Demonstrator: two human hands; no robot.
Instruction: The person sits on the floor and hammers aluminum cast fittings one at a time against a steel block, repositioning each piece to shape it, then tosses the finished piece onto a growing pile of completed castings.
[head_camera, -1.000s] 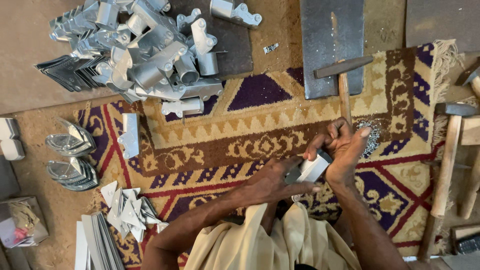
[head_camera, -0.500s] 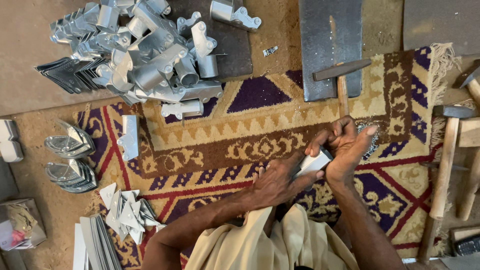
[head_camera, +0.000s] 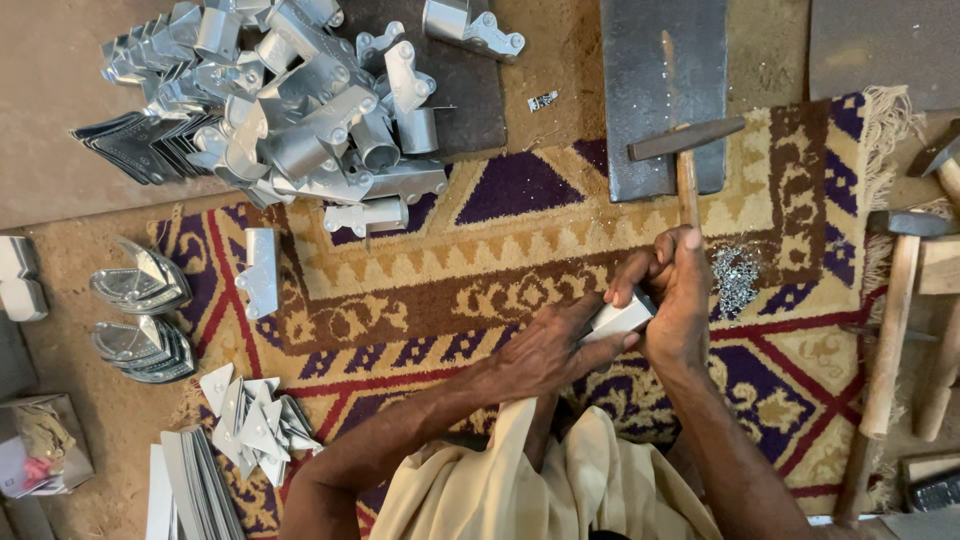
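Here both hands' fingers (head_camera: 620, 290) clamp a small metal piece (head_camera: 618, 320) between them

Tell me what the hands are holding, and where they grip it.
A small metal piece, gripped between both hands: the left hand pinches its near end, the right hand wraps over its far end.

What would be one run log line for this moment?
left hand: holds metal piece | right hand: grips same piece | hammer: lies beyond hands | rug: underneath
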